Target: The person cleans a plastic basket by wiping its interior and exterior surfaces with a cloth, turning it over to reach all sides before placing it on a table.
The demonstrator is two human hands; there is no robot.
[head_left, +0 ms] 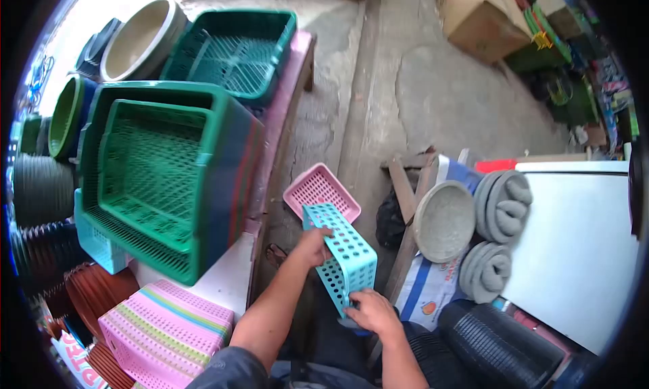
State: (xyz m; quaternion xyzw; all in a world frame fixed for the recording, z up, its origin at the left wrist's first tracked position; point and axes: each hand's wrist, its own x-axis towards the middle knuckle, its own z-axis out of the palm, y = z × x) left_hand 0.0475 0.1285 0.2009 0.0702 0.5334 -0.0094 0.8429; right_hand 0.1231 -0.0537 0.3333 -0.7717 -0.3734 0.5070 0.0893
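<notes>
A turquoise plastic basket (343, 243) with round holes is tipped on its side in front of me, held between both hands. My left hand (315, 246) is closed on its left edge, the fingertips partly hidden behind the plastic. At the lower right corner, my right hand (374, 313) grips the rim with thumb and fingers. Just beyond it, low down, is a pink slotted basket (323, 190), partly covered by the turquoise one.
Stacked green baskets (152, 179) and a dark green tray (236, 54) stand on a bench at left, above pink striped baskets (165, 331). To the right are a grey stone bowl (444, 221), grey coiled rolls (503, 206), black ribbed containers (500, 341) and a white surface (574, 254). A cardboard box (483, 24) sits farther back.
</notes>
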